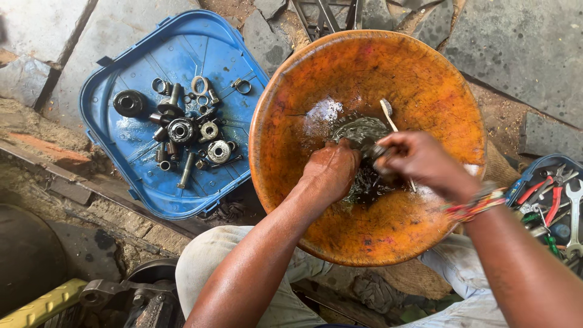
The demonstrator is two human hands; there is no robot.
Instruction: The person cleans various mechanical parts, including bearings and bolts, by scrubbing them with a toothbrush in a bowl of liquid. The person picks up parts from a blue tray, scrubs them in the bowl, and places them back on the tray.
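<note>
Landmark: a large orange basin (419, 79), round and stained, resting between the person's knees; every place below is given relative to it.
Liquid: a dark, oily pool (364, 182) lies at the bottom of the basin, with wet sheen on the wall just above it.
Left hand (331, 170): inside the basin at its centre, curled into a near-closed fist, knuckles up, fingers pressed down into the dark pool; what it grips is hidden beneath the hand.
Right hand (419, 161): inside the basin, just right of centre, fingers bent and pinched around a small dark metal part (379, 152) held between the two hands.
Brush (388, 115): a pale, thin-handled brush slants from the basin's upper centre down under the right hand; whether the hand grips it cannot be told.
Wristband (477, 206): a multicoloured woven band on the right wrist, over the basin's right rim.
Blue lid (200, 48): a square blue plastic tray with rounded corners, lying on the ground to the left of the basin, nearly touching its rim.
Metal parts (182, 130): bearings, rings, bolts and sleeves clustered on the blue lid.
Hand tools (555, 200): spanners and red-handled pliers in a blue container at the basin's right.
Ground: grey stone slabs (522, 42) beyond the basin.
</note>
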